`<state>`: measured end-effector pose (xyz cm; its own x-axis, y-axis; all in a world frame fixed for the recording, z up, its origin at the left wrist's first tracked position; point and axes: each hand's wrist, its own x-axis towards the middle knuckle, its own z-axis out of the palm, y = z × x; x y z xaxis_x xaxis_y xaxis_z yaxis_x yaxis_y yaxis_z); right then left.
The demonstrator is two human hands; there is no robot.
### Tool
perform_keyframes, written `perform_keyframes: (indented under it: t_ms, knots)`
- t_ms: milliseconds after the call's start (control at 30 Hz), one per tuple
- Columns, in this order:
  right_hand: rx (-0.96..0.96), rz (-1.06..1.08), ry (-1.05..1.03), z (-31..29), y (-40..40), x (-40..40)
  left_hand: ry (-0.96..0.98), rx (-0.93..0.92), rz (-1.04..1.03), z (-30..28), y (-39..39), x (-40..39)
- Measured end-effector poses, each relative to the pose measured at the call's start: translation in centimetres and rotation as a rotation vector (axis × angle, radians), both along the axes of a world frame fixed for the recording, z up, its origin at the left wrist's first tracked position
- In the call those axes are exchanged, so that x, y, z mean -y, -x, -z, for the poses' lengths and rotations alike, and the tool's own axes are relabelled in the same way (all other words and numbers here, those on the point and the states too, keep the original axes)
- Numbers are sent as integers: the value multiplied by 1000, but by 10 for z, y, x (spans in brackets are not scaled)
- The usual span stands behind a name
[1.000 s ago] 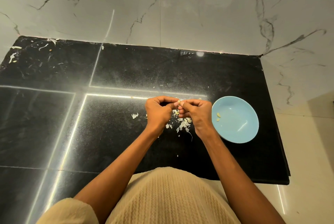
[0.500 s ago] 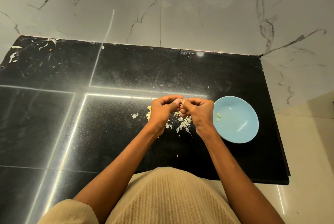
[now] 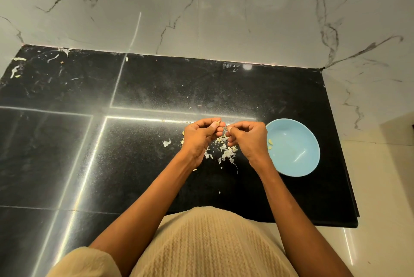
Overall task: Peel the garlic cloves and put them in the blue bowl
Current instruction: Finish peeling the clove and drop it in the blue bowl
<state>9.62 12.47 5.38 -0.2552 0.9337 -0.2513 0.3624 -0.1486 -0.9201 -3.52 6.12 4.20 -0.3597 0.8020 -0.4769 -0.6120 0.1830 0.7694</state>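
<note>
**Two peeled pieces in, one clove mid-peel**

Two pale peeled garlic pieces (image 3: 270, 143) lie against the near-left inner wall of the round light-blue bowl (image 3: 298, 164), which sits on the glossy black stone counter (image 3: 134, 142) near its right edge. The left hand (image 3: 198, 136) and right hand (image 3: 248, 139) meet just left of the bowl, fingers curled, pinching a small pale garlic clove (image 3: 220, 124) between their tips above a scatter of papery white garlic skins (image 3: 226, 153). Peeling looks to be under way; how much skin remains is too small to tell. Next, I judge, the bared clove needs a short carry right, over the rim. Open counter lies left and behind; the drop-off beside the bowl leaves little margin.
</note>
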Motion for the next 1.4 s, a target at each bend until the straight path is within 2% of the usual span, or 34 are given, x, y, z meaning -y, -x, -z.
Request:
perform_keyframes:
  t_ms: [200, 333, 567, 867, 1033, 1400]
  knots:
    - [141, -39, -164, 6, 1, -1, 50, -89, 28, 1, -1, 2]
    - [156, -68, -183, 7, 0, -2, 63, -109, 44, 0, -2, 3]
    - [-51, -49, -100, 0, 4, 0, 80, -172, 63, 1, -2, 2]
    - [-69, -122, -147, -1, 4, 1, 74, -178, 39, 1, -2, 1]
    - [-94, -91, -73, 0, 4, 0, 49, -91, 38, 2, 0, 1]
    - [-197, -78, 30, 6, 5, 1, 46, -152, 64, -1, -1, 3]
